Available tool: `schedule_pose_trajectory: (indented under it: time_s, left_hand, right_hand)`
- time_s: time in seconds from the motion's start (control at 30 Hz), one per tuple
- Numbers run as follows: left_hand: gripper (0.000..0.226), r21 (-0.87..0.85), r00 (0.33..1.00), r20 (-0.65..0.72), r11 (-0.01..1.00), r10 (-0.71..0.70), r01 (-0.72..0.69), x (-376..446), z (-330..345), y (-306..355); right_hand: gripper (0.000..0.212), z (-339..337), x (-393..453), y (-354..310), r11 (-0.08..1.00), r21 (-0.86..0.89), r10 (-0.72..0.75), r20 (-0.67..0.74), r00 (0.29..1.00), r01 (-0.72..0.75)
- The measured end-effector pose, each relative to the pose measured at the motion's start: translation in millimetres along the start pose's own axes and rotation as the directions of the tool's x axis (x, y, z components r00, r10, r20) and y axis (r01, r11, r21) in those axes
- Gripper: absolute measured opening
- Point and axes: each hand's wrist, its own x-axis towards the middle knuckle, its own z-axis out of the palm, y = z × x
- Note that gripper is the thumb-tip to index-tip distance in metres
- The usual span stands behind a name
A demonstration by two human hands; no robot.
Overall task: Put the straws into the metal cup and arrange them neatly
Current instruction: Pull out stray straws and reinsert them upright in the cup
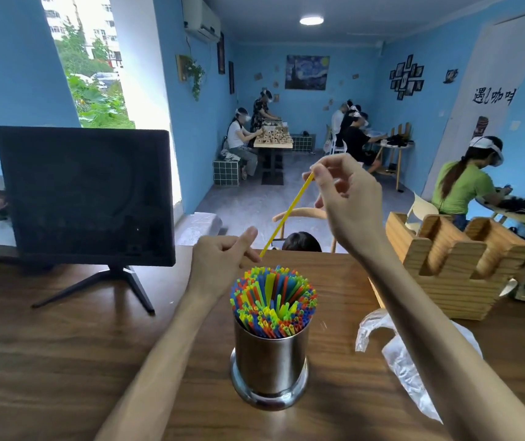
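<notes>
Head | right hand pinches yellow straw | left hand clenched | wall writing unclear

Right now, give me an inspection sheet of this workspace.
Surface: wooden counter, dark wood grain.
Job's things: metal cup upright, packed with coloured straws; one yellow straw held slanted above it.
Clutter: clear plastic bag crumpled to the cup's right; wooden holder behind it.
Hands: right hand pinches the yellow straw's upper end; left hand has curled fingers at its lower end, contact unclear.
Cables: nothing seen.
Surroundings: black monitor on a stand at left, blue walls, people seated at tables beyond.
</notes>
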Motion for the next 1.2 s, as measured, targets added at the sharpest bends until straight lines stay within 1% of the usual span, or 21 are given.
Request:
schedule_pose_trajectory:
  time_s: [0.07,0.13,0.17,0.23,0.3,0.33,0.37,0.4,0.47,0.5,0.53,0.6,0.67,0.7,0.77,0.83,0.9,1.0,1.07,1.13,1.2]
  left_hand:
    - [0.056,-0.115,0.979,0.173,0.985,-0.108,0.129,-2,1,20]
    - [0.059,-0.228,0.923,0.316,0.926,-0.222,0.301,-2,3,34]
    - [0.055,-0.298,0.904,0.344,0.884,-0.253,0.36,0,4,37]
    - [0.034,-0.451,0.882,0.37,0.774,-0.291,0.445,4,4,41]
    - [0.021,-0.591,0.86,0.413,0.63,-0.299,0.503,10,1,40]
    - [0.02,-0.633,0.859,0.427,0.585,-0.284,0.508,11,-1,39]
    - [0.019,-0.641,0.874,0.413,0.6,-0.256,0.479,11,-4,37]
    - [0.017,-0.61,0.901,0.372,0.674,-0.222,0.417,10,-6,35]
    - [0.014,-0.479,0.958,0.26,0.845,-0.121,0.237,5,-7,32]
    - [0.014,-0.4,0.973,0.218,0.903,-0.072,0.157,3,-6,29]
    - [0.015,-0.316,0.98,0.197,0.945,-0.023,0.085,1,-5,27]
    - [0.015,-0.123,0.975,0.21,0.991,0.072,-0.047,-3,0,19]
    - [0.013,0.045,0.96,0.251,0.99,0.121,-0.136,-6,5,11]
    - [0.012,0.097,0.953,0.272,0.981,0.135,-0.167,-8,7,6]
    - [0.013,0.108,0.942,0.297,0.974,0.158,-0.198,-10,11,0]
    - [0.01,0.133,0.934,0.317,0.968,0.163,-0.214,-9,11,-3]
    - [0.01,0.21,0.942,0.316,0.959,0.115,-0.188,-8,7,-5]
    - [0.013,0.263,0.98,0.188,0.959,0.061,-0.11,-1,0,-12]
    - [0.011,0.318,0.989,0.141,0.945,0.035,-0.079,3,-2,-17]
    - [0.009,0.36,0.983,0.183,0.931,-0.013,-0.055,7,-2,-21]
    - [0.009,0.389,0.968,0.246,0.92,-0.054,-0.048,9,0,-26]
  right_hand:
    - [0.007,-2,-11,-16,0.994,0.092,-0.064,0.002,0.998,0.064]
    - [0.004,0,-28,-27,0.982,0.14,-0.141,0.093,0.986,0.128]
    - [0.003,3,-38,-30,0.976,0.148,-0.184,0.154,0.971,0.161]
    - [0.006,6,-56,-30,0.969,0.152,-0.229,0.281,0.932,0.192]
    - [0.008,5,-68,-24,0.977,0.158,-0.196,0.437,0.878,0.14]
    - [0.007,3,-72,-20,0.983,0.167,-0.157,0.509,0.846,0.081]
    - [0.006,1,-73,-15,0.982,0.188,-0.115,0.536,0.836,0.015]
    - [0.005,-1,-73,-9,0.971,0.231,-0.065,0.505,0.86,-0.062]
    - [0.001,-1,-66,9,0.952,0.26,0.068,0.334,0.94,-0.161]
    - [0.007,1,-62,18,0.957,0.225,0.12,0.276,0.954,-0.185]
    - [0.017,3,-58,24,0.958,0.199,0.152,0.267,0.952,-0.209]
    - [0.046,9,-55,29,0.949,0.194,0.18,0.321,0.93,-0.25]
    - [0.073,18,-55,28,0.955,0.182,0.156,0.361,0.919,-0.234]
    - [0.083,24,-57,28,0.966,0.174,0.121,0.35,0.929,-0.191]
    - [0.089,33,-60,31,0.985,0.152,0.033,0.274,0.961,-0.077]
    - [0.084,36,-64,36,0.995,0.099,-0.006,0.245,0.97,-0.019]
    - [0.072,35,-67,42,1.0,0.02,0.009,0.288,0.958,-0.015]
    - [0.037,31,-72,56,0.991,-0.133,0.038,0.328,0.944,0.006]
    - [0.016,29,-76,64,0.98,-0.198,0.056,0.405,0.912,0.028]
    - [0.022,28,-79,71,0.972,-0.233,0.105,0.48,0.871,0.011]
    - [0.026,28,-76,74,0.968,-0.246,0.162,0.487,0.858,-0.044]
